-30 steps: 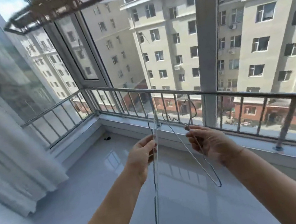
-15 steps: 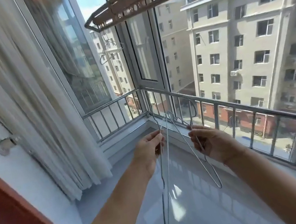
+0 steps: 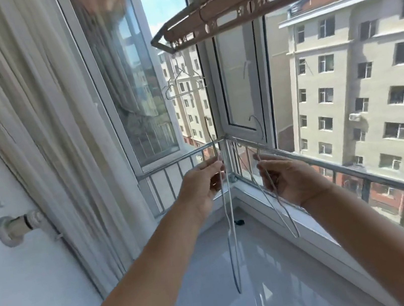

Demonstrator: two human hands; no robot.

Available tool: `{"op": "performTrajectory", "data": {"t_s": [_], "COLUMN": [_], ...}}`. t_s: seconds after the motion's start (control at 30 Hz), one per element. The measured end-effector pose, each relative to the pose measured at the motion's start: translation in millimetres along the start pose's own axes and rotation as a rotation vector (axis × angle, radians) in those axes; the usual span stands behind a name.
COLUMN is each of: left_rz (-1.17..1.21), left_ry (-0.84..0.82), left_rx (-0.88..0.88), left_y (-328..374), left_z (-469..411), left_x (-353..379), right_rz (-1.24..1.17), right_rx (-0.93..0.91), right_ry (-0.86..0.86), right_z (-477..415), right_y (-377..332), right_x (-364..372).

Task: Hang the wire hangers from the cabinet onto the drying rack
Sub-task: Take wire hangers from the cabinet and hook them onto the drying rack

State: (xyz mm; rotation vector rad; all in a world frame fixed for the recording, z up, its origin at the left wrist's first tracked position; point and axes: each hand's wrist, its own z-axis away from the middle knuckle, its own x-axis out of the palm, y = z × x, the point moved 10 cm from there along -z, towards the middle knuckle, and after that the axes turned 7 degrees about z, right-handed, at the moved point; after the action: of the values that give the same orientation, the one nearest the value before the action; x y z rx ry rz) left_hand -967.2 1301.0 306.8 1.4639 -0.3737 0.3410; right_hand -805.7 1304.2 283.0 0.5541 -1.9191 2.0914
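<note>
Left hand: grip pinched on left wire hanger near its neck; the body hangs straight down below the fingers, edge-on. Right hand: grip pinched on right wire hanger; hook above, shoulder slanting down-right. Drying rack overhead, hung hangers under its left end.

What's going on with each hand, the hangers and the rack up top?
left hand, pinches the left hanger
right hand, pinches the right hanger
left hanger, dangling, not hung yet
right hanger, dangling, not hung yet
drying rack, overhead
hung hangers, hanging under the rack's end
</note>
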Motion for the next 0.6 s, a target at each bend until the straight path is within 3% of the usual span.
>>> {"op": "performTrajectory", "data": {"t_s": [0.6], "left_rz": [-0.079], "left_ry": [-0.253], "left_rx": [0.051], "left_y": [131], "left_z": [-293], "left_x": [19], "right_rz": [0.108], "right_rx": [-0.326], "right_ry": [0.179], "right_z": [-255], "right_y": [-116], "right_x": [60]}}
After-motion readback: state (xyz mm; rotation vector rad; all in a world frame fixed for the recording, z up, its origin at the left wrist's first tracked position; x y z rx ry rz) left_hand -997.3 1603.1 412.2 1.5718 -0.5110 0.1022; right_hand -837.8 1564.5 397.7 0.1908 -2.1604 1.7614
